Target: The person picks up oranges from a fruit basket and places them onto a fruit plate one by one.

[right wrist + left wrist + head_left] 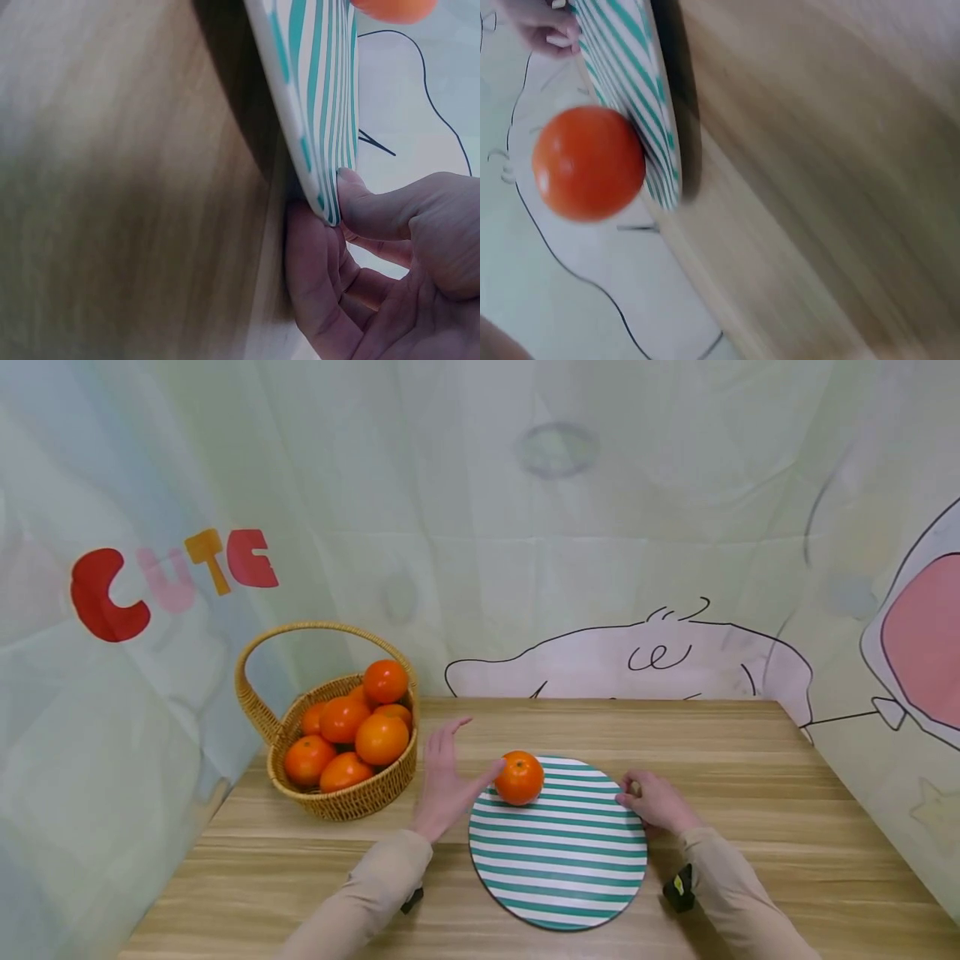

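Observation:
A round board [558,860] with green and white stripes lies on the wooden table in the head view. One orange [519,778] sits on it near its far left edge. My left hand [447,781] is beside that orange, fingers extended and thumb spread toward the fruit, nothing held. On the other side, my right hand [654,800] pinches the board's right rim. The right wrist view shows the thumb [367,206] on top of the striped face and the fingers [311,262] beneath. The left wrist view has the orange [589,163] up close.
A wicker basket [360,797] with a tall handle stands at the left of the table [720,735], heaped with several oranges [382,739]. A printed curtain [480,568] hangs right behind the table's far edge.

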`<state>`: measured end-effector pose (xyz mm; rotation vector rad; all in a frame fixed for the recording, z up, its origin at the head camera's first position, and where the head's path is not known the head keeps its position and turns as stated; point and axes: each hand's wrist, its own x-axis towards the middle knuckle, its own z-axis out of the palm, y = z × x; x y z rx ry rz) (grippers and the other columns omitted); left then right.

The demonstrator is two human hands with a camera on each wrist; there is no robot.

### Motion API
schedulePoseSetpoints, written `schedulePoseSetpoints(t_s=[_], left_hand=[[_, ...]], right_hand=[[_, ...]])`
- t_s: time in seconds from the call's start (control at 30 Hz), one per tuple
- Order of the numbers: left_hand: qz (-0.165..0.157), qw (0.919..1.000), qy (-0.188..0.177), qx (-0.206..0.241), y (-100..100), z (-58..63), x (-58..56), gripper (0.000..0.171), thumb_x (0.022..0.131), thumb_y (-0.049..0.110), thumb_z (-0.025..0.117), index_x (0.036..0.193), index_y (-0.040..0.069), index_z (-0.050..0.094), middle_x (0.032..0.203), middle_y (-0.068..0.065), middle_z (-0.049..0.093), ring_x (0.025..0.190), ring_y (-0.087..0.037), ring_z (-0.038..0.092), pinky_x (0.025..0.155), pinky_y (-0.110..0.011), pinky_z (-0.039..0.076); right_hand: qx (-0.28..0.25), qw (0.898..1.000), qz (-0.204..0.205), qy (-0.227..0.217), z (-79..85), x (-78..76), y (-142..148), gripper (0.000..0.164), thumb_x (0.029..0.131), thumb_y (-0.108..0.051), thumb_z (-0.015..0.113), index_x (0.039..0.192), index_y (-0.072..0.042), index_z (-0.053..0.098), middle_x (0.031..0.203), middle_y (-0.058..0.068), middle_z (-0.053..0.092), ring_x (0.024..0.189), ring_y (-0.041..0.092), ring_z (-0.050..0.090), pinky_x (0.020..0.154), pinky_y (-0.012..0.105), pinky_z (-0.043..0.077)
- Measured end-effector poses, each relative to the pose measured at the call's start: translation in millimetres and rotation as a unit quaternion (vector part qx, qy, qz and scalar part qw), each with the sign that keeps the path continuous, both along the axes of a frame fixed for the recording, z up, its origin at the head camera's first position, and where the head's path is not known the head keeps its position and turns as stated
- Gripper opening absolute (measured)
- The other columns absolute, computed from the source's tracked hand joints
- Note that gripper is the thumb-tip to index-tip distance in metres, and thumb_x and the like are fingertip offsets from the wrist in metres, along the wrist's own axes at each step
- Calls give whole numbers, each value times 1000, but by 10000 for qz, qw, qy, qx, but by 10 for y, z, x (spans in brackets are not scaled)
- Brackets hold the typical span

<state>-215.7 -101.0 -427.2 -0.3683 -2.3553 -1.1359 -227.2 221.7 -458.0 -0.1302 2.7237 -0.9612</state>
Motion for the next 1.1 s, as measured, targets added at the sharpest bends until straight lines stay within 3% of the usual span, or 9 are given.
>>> schedulePoseSetpoints(t_s=[0.17,0.23,0.3,0.37,0.5,0.6,0.73,0.83,1.1], left_hand=[[580,9926,1071,-23,-230,63,-118,72,79,30,82,137,2,48,136,-17,51,126,-35,42,110,-50,37],[710,9896,1248,117,-334,122,-168,70,79,25,83,135,0,49,135,-19,51,126,-36,41,108,-49,36],[842,9892,1161,298,-438,202,-205,69,80,23,82,136,0,48,136,-19,50,125,-37,40,106,-49,36],[1005,9907,846,362,-545,294,-238,71,82,25,82,138,1,46,138,-20,48,127,-38,38,107,-50,34],[1257,9914,-363,92,-754,486,-279,78,86,35,78,146,7,38,144,-24,39,131,-42,29,109,-54,30],[1302,9825,-1303,-280,-896,598,-297,85,87,42,75,151,10,30,145,-28,32,131,-47,22,109,-58,27],[1248,9652,-2173,-754,-1027,700,-298,94,86,51,73,154,10,22,147,-34,26,131,-53,20,109,-63,26],[1158,9564,-2470,-1044,-1073,714,-302,96,86,52,72,154,9,20,144,-39,24,128,-57,20,107,-65,26],[1147,9468,-2688,-1345,-1137,613,-330,93,84,49,75,151,8,26,138,-41,21,123,-59,19,100,-65,28]], right_hand=[[-6,10000,13,-14,-6,-2,0,10,99,-15,61,101,-5,58,76,6,54,59,17,50,50,27,45],[-7,10000,22,-21,-8,-1,-2,10,99,-14,62,102,-5,58,76,6,54,58,17,50,50,27,45],[-22,10000,33,1,-10,1,0,10,99,-14,62,101,-5,58,75,6,54,58,17,50,50,27,45],[-21,10000,53,37,-9,6,2,10,99,-13,61,101,-4,58,75,6,54,58,17,50,50,28,45],[-29,10000,53,78,-5,9,9,10,99,-13,61,102,-4,58,75,6,54,58,17,50,50,28,45],[-35,9999,54,96,-7,9,13,10,99,-13,61,101,-4,58,74,6,54,57,17,49,50,28,45],[-31,9999,45,106,-9,11,13,10,99,-13,62,101,-4,58,74,6,54,57,17,49,50,28,44],[-25,10000,31,78,-4,8,12,10,99,-13,61,102,-4,58,74,6,53,57,17,49,50,28,44],[6,10000,14,59,2,0,7,10,99,-13,61,103,-4,58,73,6,53,57,17,49,51,28,43]])
